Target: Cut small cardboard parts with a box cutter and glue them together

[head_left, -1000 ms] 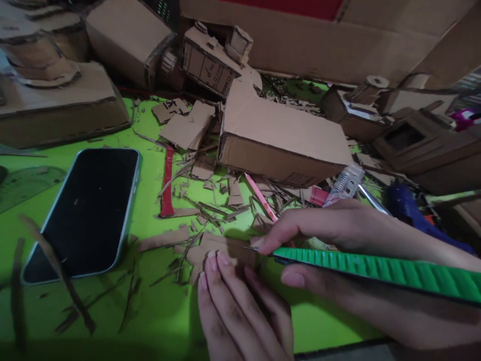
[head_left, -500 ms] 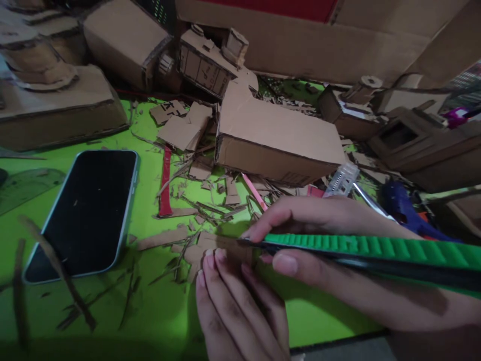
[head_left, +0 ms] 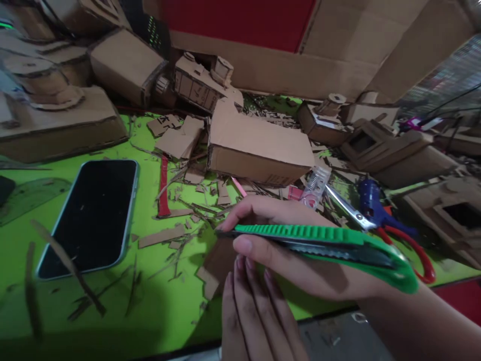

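My right hand (head_left: pixel 270 235) is closed around a green utility knife (head_left: pixel 330 240), which lies nearly level with its tip pointing left. The tip is above a small brown piece of cardboard (head_left: pixel 221 258) near the front of the green table. My left hand (head_left: pixel 259 316) comes in from the bottom, its fingers straight and together, holding the right side of that piece; the thumb is hidden. A lighter cardboard scrap (head_left: pixel 208 283) shows at the piece's lower left. Whether the blade touches the cardboard, I cannot tell.
A phone (head_left: pixel 92 218) lies to the left, beside a clear protractor (head_left: pixel 35 198). Cardboard scraps surround a cardboard box (head_left: pixel 259 138). To the right are red-handled scissors (head_left: pixel 409 245) and a blue glue gun (head_left: pixel 372 200). Cardboard models (head_left: pixel 56 115) stand behind.
The view has shifted, bringing the whole knife and the scissors into sight. My right hand and the knife have moved left, over the cardboard piece. My left fingers now sit at its right side.
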A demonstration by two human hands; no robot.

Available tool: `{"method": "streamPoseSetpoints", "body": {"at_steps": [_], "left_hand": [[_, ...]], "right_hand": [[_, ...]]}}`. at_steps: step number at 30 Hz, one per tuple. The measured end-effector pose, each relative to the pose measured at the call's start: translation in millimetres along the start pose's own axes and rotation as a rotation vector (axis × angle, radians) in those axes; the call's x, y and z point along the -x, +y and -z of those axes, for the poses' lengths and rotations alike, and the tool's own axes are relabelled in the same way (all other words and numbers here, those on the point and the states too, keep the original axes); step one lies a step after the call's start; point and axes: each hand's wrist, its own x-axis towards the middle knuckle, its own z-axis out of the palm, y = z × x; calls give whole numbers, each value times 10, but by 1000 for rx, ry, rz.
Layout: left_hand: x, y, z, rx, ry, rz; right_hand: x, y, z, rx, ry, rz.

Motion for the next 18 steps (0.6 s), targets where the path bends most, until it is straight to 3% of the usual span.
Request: {"method": "streamPoseSetpoints", "body": {"at_steps": [5,8,9,11,14,16,18], "left_hand": [[-19,63,56,-3,-134,113],[-15,198,40,65,-184,380],[-8,219,23,65,-191,400],[18,198,-22,17,-168,303],[56,71,-84,-92,-97,28],[44,4,-89,-118,-79,-34],[-8,-17,-55,-108,-96,-1]], "right_hand": [[102,63,-18,40,118,-2],[216,119,-59,58,202,-13],[248,133,-73,55,219,-11],[289,154,-94,44,219,-5],[294,179,-105,35,172,12],[278,196,-104,34,160,28],[261,212,-104,30,153,44]]}}
